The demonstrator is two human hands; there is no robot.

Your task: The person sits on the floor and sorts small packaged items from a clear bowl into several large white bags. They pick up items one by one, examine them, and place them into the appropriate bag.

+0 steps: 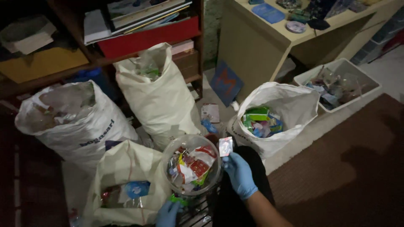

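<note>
Your right hand (pixel 239 173), in a blue glove, pinches a small silvery wrapper (pixel 226 146) between thumb and fingertips, holding it just above the right rim of the clear bowl (pixel 168 148). The bowl is your landmark: it sits in front of you, full of crumpled red, white and yellow wrappers (pixel 193 164).

Your left hand (pixel 168 213), also gloved, is below the bowl at the bottom edge of the view; it is close under the bowl's lower rim, but you cannot tell how its fingers are set or whether they hold anything.

Four white sacks ring the bowl. One (pixel 126 176) lies just left of it, open, with plastic and a blue scrap inside. One (pixel 75 120) stands farther left and behind. One (pixel 162 94) stands right behind the bowl, against a wooden shelf (pixel 101 61). One (pixel 286 111) sits to the right of the bowl, its mouth showing green and blue packets. Beyond that sack, well apart from the bowl, is a white bin (pixel 370 86) beside a pale desk (pixel 252 46).
</note>
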